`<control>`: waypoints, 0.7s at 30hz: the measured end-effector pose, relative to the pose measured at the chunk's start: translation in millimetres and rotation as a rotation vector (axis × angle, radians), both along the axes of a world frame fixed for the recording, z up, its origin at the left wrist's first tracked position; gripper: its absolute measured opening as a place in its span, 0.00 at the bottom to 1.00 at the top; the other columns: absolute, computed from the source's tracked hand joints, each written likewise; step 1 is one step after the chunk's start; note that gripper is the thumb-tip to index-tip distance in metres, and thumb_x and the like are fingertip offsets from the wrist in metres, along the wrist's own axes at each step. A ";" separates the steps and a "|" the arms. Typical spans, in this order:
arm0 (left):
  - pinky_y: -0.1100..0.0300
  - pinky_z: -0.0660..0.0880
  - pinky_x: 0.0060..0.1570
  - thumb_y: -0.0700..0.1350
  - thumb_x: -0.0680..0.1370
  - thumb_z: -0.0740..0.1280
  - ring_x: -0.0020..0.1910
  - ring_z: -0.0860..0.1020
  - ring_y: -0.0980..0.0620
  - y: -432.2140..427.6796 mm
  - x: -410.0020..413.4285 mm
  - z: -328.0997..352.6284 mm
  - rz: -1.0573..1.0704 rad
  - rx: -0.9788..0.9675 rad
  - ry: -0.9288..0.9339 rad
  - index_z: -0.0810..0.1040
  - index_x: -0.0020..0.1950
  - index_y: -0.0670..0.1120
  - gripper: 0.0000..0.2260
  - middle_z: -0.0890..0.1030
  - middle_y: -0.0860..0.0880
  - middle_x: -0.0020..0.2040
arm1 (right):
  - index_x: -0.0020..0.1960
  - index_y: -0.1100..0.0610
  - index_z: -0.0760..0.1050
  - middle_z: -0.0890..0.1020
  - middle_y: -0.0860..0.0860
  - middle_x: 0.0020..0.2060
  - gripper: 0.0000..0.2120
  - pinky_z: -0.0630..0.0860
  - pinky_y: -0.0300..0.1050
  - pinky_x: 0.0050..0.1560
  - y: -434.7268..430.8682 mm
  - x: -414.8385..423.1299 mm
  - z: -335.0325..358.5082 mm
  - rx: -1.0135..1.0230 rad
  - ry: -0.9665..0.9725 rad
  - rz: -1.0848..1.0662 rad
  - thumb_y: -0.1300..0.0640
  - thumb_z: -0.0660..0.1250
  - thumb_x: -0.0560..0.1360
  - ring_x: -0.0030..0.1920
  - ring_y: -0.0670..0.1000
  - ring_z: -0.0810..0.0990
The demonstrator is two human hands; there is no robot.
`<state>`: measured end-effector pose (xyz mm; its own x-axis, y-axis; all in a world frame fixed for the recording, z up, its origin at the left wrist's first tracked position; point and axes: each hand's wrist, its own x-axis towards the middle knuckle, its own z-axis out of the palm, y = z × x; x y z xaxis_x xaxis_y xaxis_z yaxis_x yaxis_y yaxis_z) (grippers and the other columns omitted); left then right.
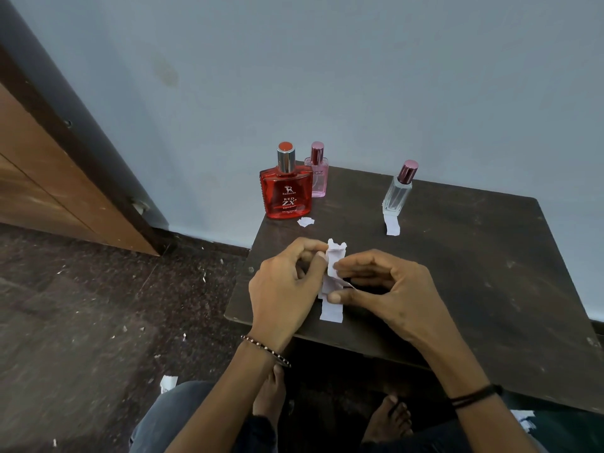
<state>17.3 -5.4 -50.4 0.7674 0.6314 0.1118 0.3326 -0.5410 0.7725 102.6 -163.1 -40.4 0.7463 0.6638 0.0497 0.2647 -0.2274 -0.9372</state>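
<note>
Over the dark wooden table [457, 273], my left hand [287, 289] and my right hand [389, 289] both pinch a narrow white paper strip [336, 256]. The left fingertips hold its upper left edge, the right fingertips its middle. The strip's lower end [330, 310] hangs down to the table top. At the back of the table stand a red perfume bottle [287, 194], a small pink bottle [317, 173] behind it, and a clear bottle with a maroon cap [398, 191].
One torn paper scrap [305, 221] lies in front of the red bottle, and a paper strip [392, 225] lies by the clear bottle. Paper bits litter the dark floor [98, 322]. A wooden door [49, 178] stands at left, a grey wall behind. My bare feet sit under the table.
</note>
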 end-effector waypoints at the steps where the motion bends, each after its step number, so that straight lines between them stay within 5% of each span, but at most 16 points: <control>1: 0.63 0.73 0.37 0.53 0.78 0.66 0.39 0.80 0.60 1.1 -0.2 -0.6 -0.007 -0.025 -0.006 0.81 0.53 0.62 0.06 0.84 0.61 0.40 | 0.54 0.48 0.85 0.87 0.39 0.50 0.23 0.78 0.30 0.55 -1.1 0.2 0.6 -0.011 -0.002 0.014 0.46 0.83 0.61 0.52 0.38 0.85; 9: 0.65 0.74 0.38 0.56 0.79 0.68 0.40 0.81 0.60 3.9 -2.3 -1.1 -0.040 -0.066 -0.037 0.81 0.53 0.61 0.05 0.85 0.60 0.38 | 0.56 0.46 0.85 0.87 0.36 0.52 0.19 0.77 0.28 0.56 -4.3 0.5 5.1 -0.039 0.003 0.043 0.40 0.77 0.68 0.54 0.36 0.84; 14: 0.69 0.67 0.34 0.58 0.78 0.69 0.37 0.79 0.62 3.1 -1.8 2.3 -0.050 -0.048 -0.014 0.82 0.53 0.60 0.06 0.85 0.62 0.38 | 0.57 0.40 0.84 0.84 0.31 0.53 0.09 0.73 0.25 0.56 -5.1 3.5 1.9 -0.106 -0.089 0.037 0.47 0.69 0.78 0.56 0.33 0.81; 21: 0.65 0.72 0.34 0.56 0.79 0.68 0.38 0.80 0.61 -0.5 -1.9 2.3 -0.062 0.088 0.004 0.80 0.54 0.61 0.05 0.83 0.65 0.38 | 0.51 0.47 0.86 0.87 0.36 0.46 0.05 0.77 0.29 0.52 2.3 -3.8 -6.4 -0.047 -0.262 -0.110 0.55 0.74 0.77 0.50 0.38 0.85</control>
<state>15.4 -5.9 -48.1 0.8053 0.5705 0.1613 0.2995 -0.6263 0.7197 98.7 -160.9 -46.7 0.7796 0.5857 0.2220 0.4680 -0.3093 -0.8278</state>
